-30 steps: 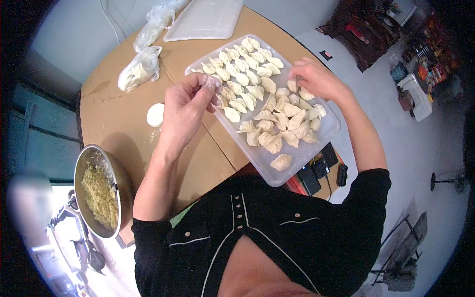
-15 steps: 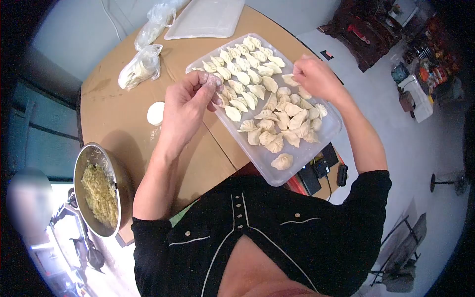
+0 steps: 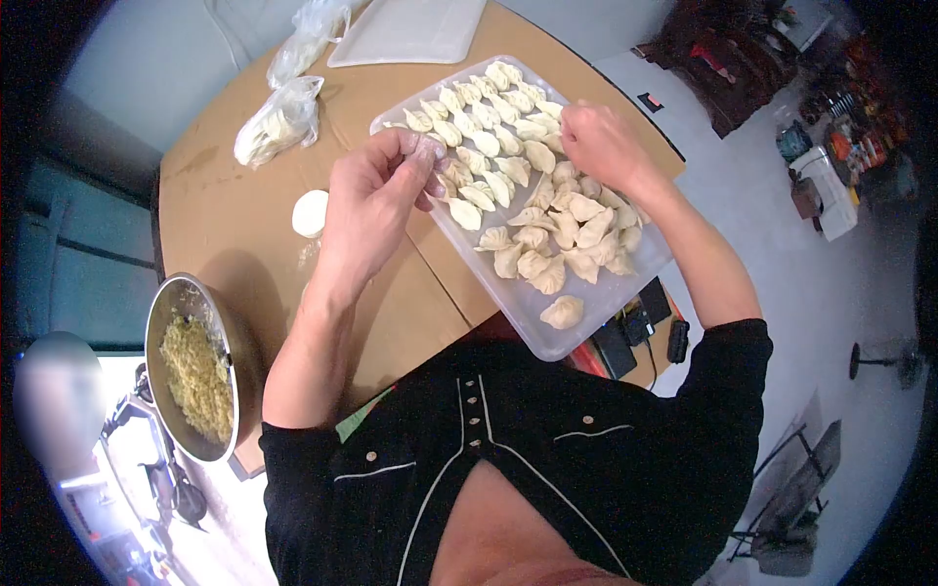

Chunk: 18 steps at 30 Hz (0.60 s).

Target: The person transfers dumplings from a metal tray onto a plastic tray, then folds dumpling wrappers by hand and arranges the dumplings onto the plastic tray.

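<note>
The pleated dumplings (image 3: 486, 144) lie in slanting rows over the far part of a translucent tray (image 3: 606, 289), whose long axis runs from the far left to the near right. The right hand (image 3: 608, 145) is over the tray's far right side, at the ends of the rows, with a looser pile (image 3: 586, 227) lying just nearer the body; it is closer to that pile than the left hand (image 3: 363, 203). Its fingers are curled in a closed grip, and whether they have hold of anything cannot be told. The left hand is at the tray's left edge, thumb and fingers drawn nearly together, dusted white at the tips, with dumplings just beside them; whether it pinches one or touches the edge is unclear. The dumplings are pale and matte, the ones in rows slim and crescent-like, those in the pile plumper, with crimped folds. One rounded dumpling (image 3: 562, 313) sits apart at the tray's near end. On the brown, cardboard-like worktop (image 3: 422, 303), a smooth white dough disc (image 3: 310, 213) lies flat to the left of the left hand, beside a scatter of flour. Farther left, a shiny metal bowl (image 3: 246, 366) holds a crumbly, yellowish-green filling (image 3: 198, 376), and a crinkled clear bag (image 3: 278, 122) with pale contents lies beyond the disc
</note>
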Available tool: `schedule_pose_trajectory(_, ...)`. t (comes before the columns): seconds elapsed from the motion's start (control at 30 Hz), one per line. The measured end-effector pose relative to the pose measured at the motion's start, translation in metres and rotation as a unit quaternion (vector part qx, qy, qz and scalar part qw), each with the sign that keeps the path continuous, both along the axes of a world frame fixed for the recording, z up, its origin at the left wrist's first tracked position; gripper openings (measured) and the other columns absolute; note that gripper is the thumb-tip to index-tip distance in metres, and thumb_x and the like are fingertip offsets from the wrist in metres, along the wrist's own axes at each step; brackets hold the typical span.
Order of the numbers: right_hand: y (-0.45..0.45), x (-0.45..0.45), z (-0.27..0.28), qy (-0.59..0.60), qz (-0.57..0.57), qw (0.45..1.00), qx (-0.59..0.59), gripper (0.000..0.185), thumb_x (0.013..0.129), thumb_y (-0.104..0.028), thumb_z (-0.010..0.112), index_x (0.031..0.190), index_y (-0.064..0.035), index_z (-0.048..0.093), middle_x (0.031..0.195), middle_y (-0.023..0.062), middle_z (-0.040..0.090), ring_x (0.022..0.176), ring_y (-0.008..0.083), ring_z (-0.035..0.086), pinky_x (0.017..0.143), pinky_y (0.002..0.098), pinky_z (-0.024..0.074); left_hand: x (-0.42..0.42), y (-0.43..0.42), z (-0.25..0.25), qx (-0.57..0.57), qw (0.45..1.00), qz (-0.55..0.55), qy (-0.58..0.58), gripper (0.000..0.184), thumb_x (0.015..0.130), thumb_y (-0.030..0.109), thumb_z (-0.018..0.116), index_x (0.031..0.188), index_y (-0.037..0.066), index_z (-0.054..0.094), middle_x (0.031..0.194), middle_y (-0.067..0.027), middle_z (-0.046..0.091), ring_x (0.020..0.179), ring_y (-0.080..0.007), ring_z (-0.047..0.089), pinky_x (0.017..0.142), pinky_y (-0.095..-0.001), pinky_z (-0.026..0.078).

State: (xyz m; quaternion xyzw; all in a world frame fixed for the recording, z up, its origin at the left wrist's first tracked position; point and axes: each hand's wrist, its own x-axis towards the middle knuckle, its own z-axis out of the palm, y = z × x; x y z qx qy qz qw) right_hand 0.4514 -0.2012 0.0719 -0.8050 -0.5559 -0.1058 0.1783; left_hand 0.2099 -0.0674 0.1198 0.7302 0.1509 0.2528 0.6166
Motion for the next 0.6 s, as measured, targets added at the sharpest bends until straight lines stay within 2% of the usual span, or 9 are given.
schedule_pose_trajectory(0.17, 0.0, -0.009, 0.002, 0.022, -0.015, 1.0, -0.014, 0.009, 0.075, -0.006, 0.054, 0.071, 0.0026, 0.055, 0.074, 0.0229, 0.059, 0.073, 0.0407, 0.059, 0.065, 0.0487, 0.0448, -0.001, 0.002, 0.001, 0.01, 1.0, 0.005, -0.001, 0.019, 0.092, 0.012, 0.052, 0.087, -0.004, 0.061, 0.075, -0.0021, 0.06, 0.066, -0.0072, 0.055, 0.059, -0.0227, 0.045)
schedule_pose_trajectory(0.6, -0.001, -0.02, 0.005, 0.075, -0.068, 0.994, -0.05, 0.013, 0.076, -0.008, 0.053, 0.072, 0.0036, 0.055, 0.074, 0.0242, 0.059, 0.076, 0.0415, 0.059, 0.067, 0.0478, 0.0454, -0.004, 0.005, 0.004, 0.009, 1.0, 0.011, -0.013, 0.019, 0.092, 0.011, 0.053, 0.091, -0.005, 0.062, 0.079, -0.0036, 0.063, 0.067, -0.008, 0.056, 0.06, -0.0228, 0.046)
